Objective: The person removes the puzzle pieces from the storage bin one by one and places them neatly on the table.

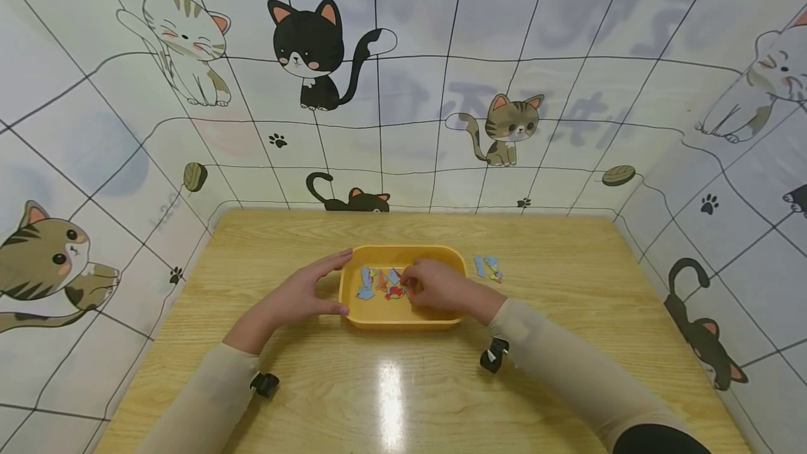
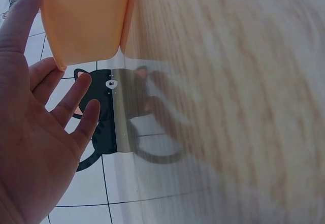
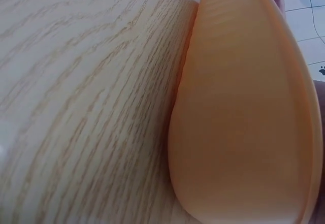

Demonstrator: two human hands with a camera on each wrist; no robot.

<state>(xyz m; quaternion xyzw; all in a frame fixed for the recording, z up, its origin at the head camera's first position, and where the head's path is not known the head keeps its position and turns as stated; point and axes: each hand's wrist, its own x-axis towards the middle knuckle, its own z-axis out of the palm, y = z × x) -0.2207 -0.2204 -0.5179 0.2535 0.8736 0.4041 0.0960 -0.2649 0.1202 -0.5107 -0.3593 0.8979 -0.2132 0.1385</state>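
A yellow plastic tray (image 1: 403, 322) stands on the table in the head view, with several small flat cutout pieces (image 1: 366, 284) in blue, red and other colours lying in its left and middle part. My left hand (image 1: 307, 291) is at the tray's left end, thumb at the near corner and outstretched fingers at the far corner. Over the tray's right side reaches my right hand (image 1: 435, 284), its fingers bent down among the pieces by a red one (image 1: 395, 293). I cannot tell whether they pinch a piece. The right wrist view shows mostly the tray's outer wall (image 3: 244, 107).
A few more blue and multicoloured pieces (image 1: 488, 267) lie on the wooden table (image 1: 302, 398) just right of the tray. Behind and at both sides rise walls covered with a cat-print sheet (image 1: 416, 90). Each sleeve carries a small black wrist camera (image 1: 265, 384).
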